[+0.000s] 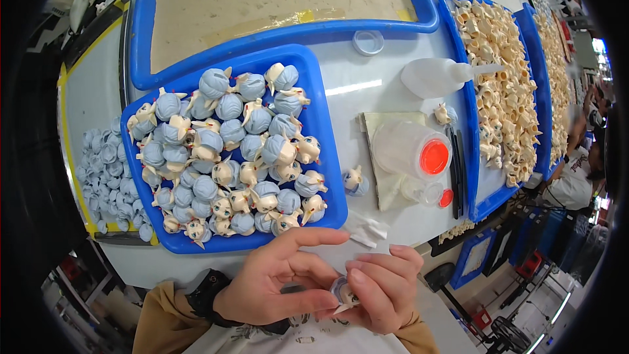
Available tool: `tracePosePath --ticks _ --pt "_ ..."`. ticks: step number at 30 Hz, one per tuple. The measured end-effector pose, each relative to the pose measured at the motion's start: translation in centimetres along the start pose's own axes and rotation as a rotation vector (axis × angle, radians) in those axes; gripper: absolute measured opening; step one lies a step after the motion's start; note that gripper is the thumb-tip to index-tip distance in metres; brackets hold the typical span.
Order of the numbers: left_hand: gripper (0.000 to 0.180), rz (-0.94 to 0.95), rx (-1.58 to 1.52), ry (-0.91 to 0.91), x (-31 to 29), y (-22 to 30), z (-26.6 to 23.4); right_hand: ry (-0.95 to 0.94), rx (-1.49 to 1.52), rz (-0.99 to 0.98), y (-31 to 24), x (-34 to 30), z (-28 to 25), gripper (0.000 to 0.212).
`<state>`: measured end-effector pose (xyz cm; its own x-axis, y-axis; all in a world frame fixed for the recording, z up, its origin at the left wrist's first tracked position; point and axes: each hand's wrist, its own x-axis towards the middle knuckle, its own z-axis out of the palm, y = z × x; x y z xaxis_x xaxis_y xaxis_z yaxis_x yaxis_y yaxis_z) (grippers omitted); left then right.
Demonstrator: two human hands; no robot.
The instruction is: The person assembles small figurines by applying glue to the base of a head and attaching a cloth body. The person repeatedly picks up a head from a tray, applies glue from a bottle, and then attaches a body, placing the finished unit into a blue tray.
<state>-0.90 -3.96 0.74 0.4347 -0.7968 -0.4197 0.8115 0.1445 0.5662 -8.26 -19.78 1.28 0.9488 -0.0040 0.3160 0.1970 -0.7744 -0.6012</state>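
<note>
Remote view, I see: small doll head (348, 297), smooth, plastic-looking, pale pointed tip, grey-blue hair pc, betw. both hands, near torso. R hand (385, 286): fingers curled, pinching head. L hand (268, 283): thumb + bent fingers at head, index extended, well spread. Blue tray (336, 196) beyond: rounded heads (260, 141), ridged hair.

Doll-head tray (335, 190): floor hidden by doll heads (224, 174).
Held doll head (347, 294), below right of the doll-head tray: mostly covered by the left hand (272, 282) and right hand (386, 285).
Larger blue tray (282, 30), above the doll-head tray: cut off by the upper edge.
Brown sleeves (160, 328), below the doll-head tray: cut off by the lower edge.
Co-worker (571, 180), far right of the doll-head tray: blurred.
</note>
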Motion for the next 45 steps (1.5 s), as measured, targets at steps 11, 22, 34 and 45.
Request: tracePosePath --ticks 11,22,34,45 --pt "0.054 -0.068 0.310 -0.204 0.5 1.0 0.4 -0.037 -0.005 -0.200 0.6 -1.0 -1.5 0.015" --pt "0.041 0.239 0.926 0.203 -0.8 6.3 0.3 0.200 0.245 -0.020 2.1 -3.4 -2.3 0.046" --pt "0.061 0.611 1.620 0.941 -9.4 10.8 -3.2 0.221 0.182 0.009 3.7 -4.8 -3.3 0.044" --pt "0.108 -0.003 1.651 1.094 -20.0 4.7 -16.0 0.238 0.150 -0.025 3.7 -3.1 -2.8 0.043"
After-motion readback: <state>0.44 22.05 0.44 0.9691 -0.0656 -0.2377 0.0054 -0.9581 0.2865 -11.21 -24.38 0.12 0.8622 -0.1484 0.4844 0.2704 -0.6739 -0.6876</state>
